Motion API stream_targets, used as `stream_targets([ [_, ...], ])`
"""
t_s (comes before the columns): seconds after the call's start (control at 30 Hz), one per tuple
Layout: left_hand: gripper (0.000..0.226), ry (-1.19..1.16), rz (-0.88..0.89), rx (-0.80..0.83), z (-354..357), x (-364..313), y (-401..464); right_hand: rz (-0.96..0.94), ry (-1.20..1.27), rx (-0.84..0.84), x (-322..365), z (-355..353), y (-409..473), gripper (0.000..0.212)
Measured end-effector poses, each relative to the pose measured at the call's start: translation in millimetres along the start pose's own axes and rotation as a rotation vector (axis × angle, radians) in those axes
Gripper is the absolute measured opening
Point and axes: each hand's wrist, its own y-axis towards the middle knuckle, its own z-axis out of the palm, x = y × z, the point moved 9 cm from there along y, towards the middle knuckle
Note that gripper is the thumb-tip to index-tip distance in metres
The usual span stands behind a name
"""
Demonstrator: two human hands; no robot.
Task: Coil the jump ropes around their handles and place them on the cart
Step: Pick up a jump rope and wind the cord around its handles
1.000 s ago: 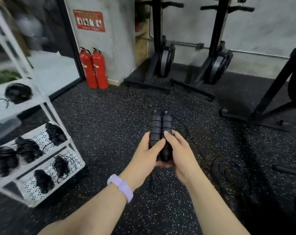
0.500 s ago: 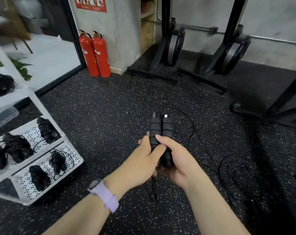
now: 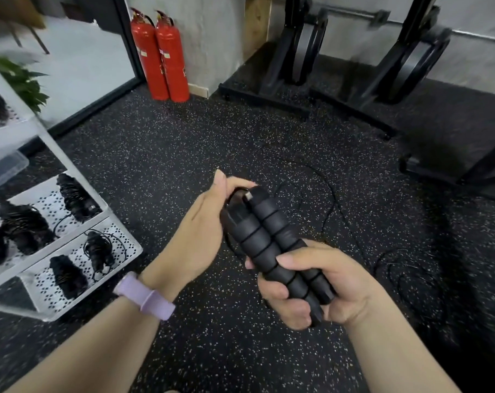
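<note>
Two black ribbed foam jump rope handles (image 3: 264, 236) lie side by side, tilted up to the left. My right hand (image 3: 311, 282) grips their lower ends. My left hand (image 3: 203, 228) holds the upper ends, its fingers curled behind them over the thin black rope (image 3: 329, 191), which trails from the handles across the floor to loose loops (image 3: 407, 276) on the right. The white cart (image 3: 79, 259) stands at the left with several coiled black ropes (image 3: 67, 276) on its perforated shelves.
Two red fire extinguishers (image 3: 161, 55) stand against the back wall. Black rack bases (image 3: 269, 100) with weight plates run along the back, and another black frame base (image 3: 439, 171) sits at the right. The floor is speckled black rubber.
The handles have tilted from upright to leaning up-left. My right hand has slid down to their lower ends and my left hand has moved up to the top ends. The view came closer.
</note>
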Motion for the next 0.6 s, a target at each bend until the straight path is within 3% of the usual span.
stream_targets([
  [0.07, 0.048, -0.042, -0.095, -0.071, 0, 10, 4, -0.014, 0.051, 0.104, -1, 10, 7, 0.032],
  [0.17, 0.035, 0.174, -0.150, 0.007, 13, 26, 6, -0.102, 0.127, 0.129, 9, 10, 14, 0.031],
  [0.23, 0.021, 0.345, -0.099, 0.120, 26, 36, 3, -0.140, 0.082, -0.016, 15, -4, 17, 0.031],
  [0.3, 0.021, 0.383, -0.207, 0.206, 29, 56, 0, -0.154, -0.053, -0.233, 17, -22, 17, 0.030],
  [0.37, 0.021, 0.587, -0.261, 0.243, 29, 68, -4, -0.163, -0.247, -0.465, 18, -41, 14, 0.022],
  [0.47, 0.013, 0.996, -0.131, 0.329, 36, 59, -13, -0.139, -0.528, -0.735, 18, -62, 8, 0.003],
  [0.6, 0.008, 1.212, 0.067, 0.300, 48, 47, -16, -0.090, -0.759, -0.926, 25, -75, -6, 0.014],
])
